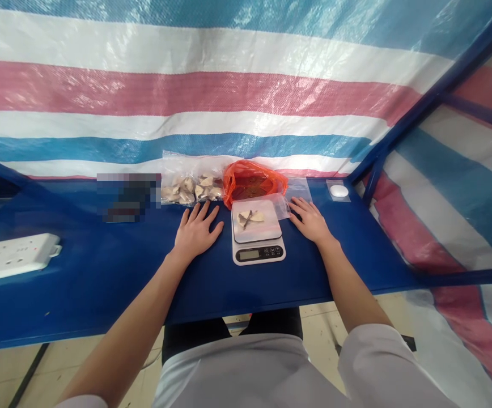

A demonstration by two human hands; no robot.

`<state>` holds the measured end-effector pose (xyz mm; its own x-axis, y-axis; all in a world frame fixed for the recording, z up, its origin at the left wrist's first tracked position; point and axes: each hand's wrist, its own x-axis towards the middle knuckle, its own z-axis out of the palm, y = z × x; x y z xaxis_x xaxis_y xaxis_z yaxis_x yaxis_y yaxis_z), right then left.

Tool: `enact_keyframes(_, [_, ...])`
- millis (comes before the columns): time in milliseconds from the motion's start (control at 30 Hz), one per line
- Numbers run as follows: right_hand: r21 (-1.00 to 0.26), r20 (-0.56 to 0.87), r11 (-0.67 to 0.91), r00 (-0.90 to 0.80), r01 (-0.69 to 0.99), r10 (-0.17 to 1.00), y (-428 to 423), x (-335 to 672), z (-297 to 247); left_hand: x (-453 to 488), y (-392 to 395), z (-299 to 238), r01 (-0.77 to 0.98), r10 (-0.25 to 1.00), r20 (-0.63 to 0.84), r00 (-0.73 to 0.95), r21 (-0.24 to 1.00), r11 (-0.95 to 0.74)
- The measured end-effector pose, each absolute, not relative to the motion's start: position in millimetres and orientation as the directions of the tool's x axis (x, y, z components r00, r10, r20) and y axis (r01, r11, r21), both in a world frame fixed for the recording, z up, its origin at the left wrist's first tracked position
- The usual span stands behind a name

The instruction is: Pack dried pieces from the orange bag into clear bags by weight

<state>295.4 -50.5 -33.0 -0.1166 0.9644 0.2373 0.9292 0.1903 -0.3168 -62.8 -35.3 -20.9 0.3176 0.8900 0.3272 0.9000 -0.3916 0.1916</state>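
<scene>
Our left hand [197,231] lies open and flat, fingers spread on the woven blue table [101,277], just left of the white kitchen scale [258,254]. Our right hand [312,222] lies open just right of the scale, beside a clear zip bag [279,205]. Neither hand grips anything. On the scale's platform sit pale, rough, wedge-shaped slices [250,218], and the lettering under its display is too small to read. Behind the scale, an orange-red plastic bag [250,182] holds something dark, and a clear plastic bag [190,190] of similar slices lies behind and left. A pixelated patch [127,197] hides whatever lies further left, past which sits a white power strip [12,258]. Striped blue, white and red tarpaulin [186,96] rises behind everything.
</scene>
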Motion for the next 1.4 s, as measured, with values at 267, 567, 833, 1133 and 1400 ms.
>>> enact_keyframes(267, [-0.607,0.369,0.261,-0.025,0.751,0.929,-52.4,297.2,-16.5,-60.6,-33.0,-8.8,0.857,0.878,0.389,0.278,0.311,-0.410])
enact_keyframes(567, [-0.967,0.167,0.121,0.198,0.225,0.966,-52.4,265.2,7.9,-31.6,-29.2,19.8,0.572,0.717,0.460,0.523,0.434,-0.696])
enact_keyframes(833, [-0.993,0.051,0.028,0.194,0.119,0.980,-49.4,250.6,8.4,-21.3,-21.2,11.9,0.446,0.650,0.429,0.628,0.485,-0.752])
enact_keyframes(1133, [-0.991,0.079,0.070,0.078,0.112,0.994,-50.9,253.3,18.6,-22.7,-22.0,14.9,0.419,0.651,0.433,0.624,0.518,-0.746])
enact_keyframes(1400, [-0.967,0.188,0.190,-0.029,0.168,0.982,-44.1,249.0,54.4,-11.8,-8.6,33.6,0.368,0.741,0.430,0.516,0.670,-0.645])
